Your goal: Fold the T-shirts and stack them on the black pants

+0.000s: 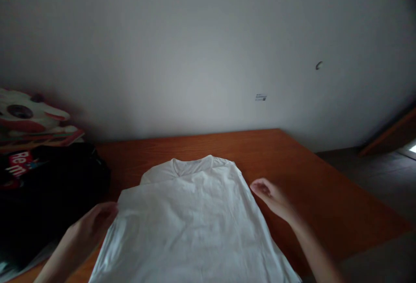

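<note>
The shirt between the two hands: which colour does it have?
White, seen best in the head view.

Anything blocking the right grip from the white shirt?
Nothing visible: the right grip is right beside the side edge of the white shirt, though whether the fingertips touch it is unclear.

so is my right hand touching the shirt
Cannot tell: the head view shows your right hand beside the white shirt, any gap too slim to judge.
</note>
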{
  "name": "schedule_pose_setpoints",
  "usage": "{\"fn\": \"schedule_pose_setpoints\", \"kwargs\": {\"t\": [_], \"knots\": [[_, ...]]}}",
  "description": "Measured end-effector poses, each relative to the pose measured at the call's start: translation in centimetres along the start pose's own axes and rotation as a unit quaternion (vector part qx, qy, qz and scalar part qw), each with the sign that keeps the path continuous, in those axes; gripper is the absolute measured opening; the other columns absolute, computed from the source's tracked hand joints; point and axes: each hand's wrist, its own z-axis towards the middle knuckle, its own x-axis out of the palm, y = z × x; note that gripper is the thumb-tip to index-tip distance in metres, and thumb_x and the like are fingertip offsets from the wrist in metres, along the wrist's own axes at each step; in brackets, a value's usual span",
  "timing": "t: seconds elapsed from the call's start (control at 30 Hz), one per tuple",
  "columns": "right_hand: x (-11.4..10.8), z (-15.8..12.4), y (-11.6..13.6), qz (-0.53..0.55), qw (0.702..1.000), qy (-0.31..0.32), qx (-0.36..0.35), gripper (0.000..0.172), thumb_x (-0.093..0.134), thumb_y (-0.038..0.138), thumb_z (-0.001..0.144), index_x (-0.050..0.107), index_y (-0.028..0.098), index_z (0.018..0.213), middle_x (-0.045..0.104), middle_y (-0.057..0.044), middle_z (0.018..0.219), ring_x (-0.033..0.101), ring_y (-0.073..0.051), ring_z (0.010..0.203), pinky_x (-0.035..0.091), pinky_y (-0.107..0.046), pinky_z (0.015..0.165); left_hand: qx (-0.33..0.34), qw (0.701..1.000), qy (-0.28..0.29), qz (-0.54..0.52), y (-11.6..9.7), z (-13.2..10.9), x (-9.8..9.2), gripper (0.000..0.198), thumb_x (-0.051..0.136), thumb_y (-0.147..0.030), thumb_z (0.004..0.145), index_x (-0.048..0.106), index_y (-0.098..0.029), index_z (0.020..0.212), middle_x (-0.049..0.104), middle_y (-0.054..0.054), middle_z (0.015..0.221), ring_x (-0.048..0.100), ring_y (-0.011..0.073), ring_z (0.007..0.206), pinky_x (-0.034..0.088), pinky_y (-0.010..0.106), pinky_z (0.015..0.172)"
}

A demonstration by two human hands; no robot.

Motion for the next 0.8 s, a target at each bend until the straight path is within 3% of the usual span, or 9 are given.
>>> {"fn": "schedule_pose_setpoints", "kwargs": {"t": [0.1,0.17,0.3,0.47,0.57,0.63,0.7,0.8], "knots": [[3.3,4.5,-1.4,-0.030,0.991,-0.127,-0.017,0.056,0.062,0.070,0.075,0.066,0.020,0.101,0.071,-0.009,0.090,0.065,-0.025,0.080,0.052,-0.041,0.080,0.029,0.999,0.035,0.022,-1.8,2.8,2.1,0.044,0.048,-0.053,0.088,0.066,-0.019,0.110,0.077,0.008,0.104,0.074,0.0237,0.089,0.058,0.030,0.080],[4.7,6.4,-2.2,-0.072,0.984,-0.159,-0.044,0.057,0.061,0.066,0.075,0.067,0.018,0.104,0.068,-0.010,0.087,0.063,-0.025,0.080,0.051,-0.041,0.080,0.044,0.996,0.042,0.059,-2.6,3.8,3.2,0.051,0.043,-0.050,0.089,0.063,-0.015,0.120,0.075,0.015,0.115,0.072,0.0278,0.102,0.056,0.037,0.090],[5.7,7.2,-3.0,-0.135,0.976,-0.154,-0.074,0.044,0.058,0.059,0.081,0.071,0.020,0.097,0.064,-0.007,0.082,0.061,-0.025,0.080,0.050,-0.041,0.081,0.035,0.995,0.031,0.093,-2.8,3.2,3.9,0.050,0.044,-0.044,0.088,0.063,-0.017,0.126,0.073,0.013,0.118,0.072,0.0267,0.101,0.056,0.036,0.087],[5.2,6.1,-3.0,-0.056,0.982,-0.155,-0.091,0.031,0.058,0.052,0.080,0.066,0.023,0.084,0.064,-0.005,0.081,0.059,-0.022,0.076,0.049,-0.035,0.074,0.070,0.996,-0.034,0.035,-2.3,2.2,3.5,0.033,0.052,-0.045,0.084,0.074,-0.022,0.096,0.071,0.008,0.097,0.071,0.0205,0.084,0.055,0.029,0.077],[4.5,5.8,-2.8,0.074,0.986,-0.135,-0.057,0.030,0.060,0.051,0.076,0.061,0.023,0.085,0.065,-0.004,0.080,0.059,-0.022,0.076,0.048,-0.032,0.070,0.091,0.989,-0.115,-0.014,-2.5,2.3,3.0,0.026,0.055,-0.042,0.083,0.070,-0.022,0.084,0.068,0.012,0.099,0.067,0.0245,0.093,0.054,0.037,0.085],[4.0,5.6,-2.6,0.156,0.982,-0.107,-0.023,0.028,0.061,0.049,0.072,0.056,0.024,0.081,0.063,-0.001,0.075,0.057,-0.021,0.072,0.046,-0.030,0.067,0.098,0.986,-0.125,-0.059,-2.7,2.2,2.6,0.023,0.056,-0.043,0.082,0.064,-0.023,0.077,0.067,0.014,0.107,0.065,0.0278,0.099,0.053,0.041,0.088],[3.5,5.3,-2.3,0.223,0.973,-0.063,0.000,0.026,0.064,0.045,0.068,0.050,0.024,0.075,0.057,0.002,0.069,0.053,-0.018,0.067,0.043,-0.027,0.063,0.086,0.984,-0.082,-0.133,-3.1,1.8,2.2,0.027,0.055,-0.050,0.083,0.057,-0.024,0.075,0.069,0.013,0.109,0.065,0.0286,0.100,0.053,0.039,0.085],[3.1,4.8,-1.9,0.308,0.951,0.033,0.018,0.031,0.069,0.041,0.063,0.044,0.024,0.070,0.052,0.005,0.066,0.048,-0.014,0.061,0.039,-0.025,0.058,0.046,0.977,0.005,-0.208,-4.0,1.0,1.7,0.039,0.046,-0.060,0.087,0.055,-0.024,0.076,0.071,0.007,0.089,0.066,0.0247,0.085,0.052,0.031,0.073]]}}
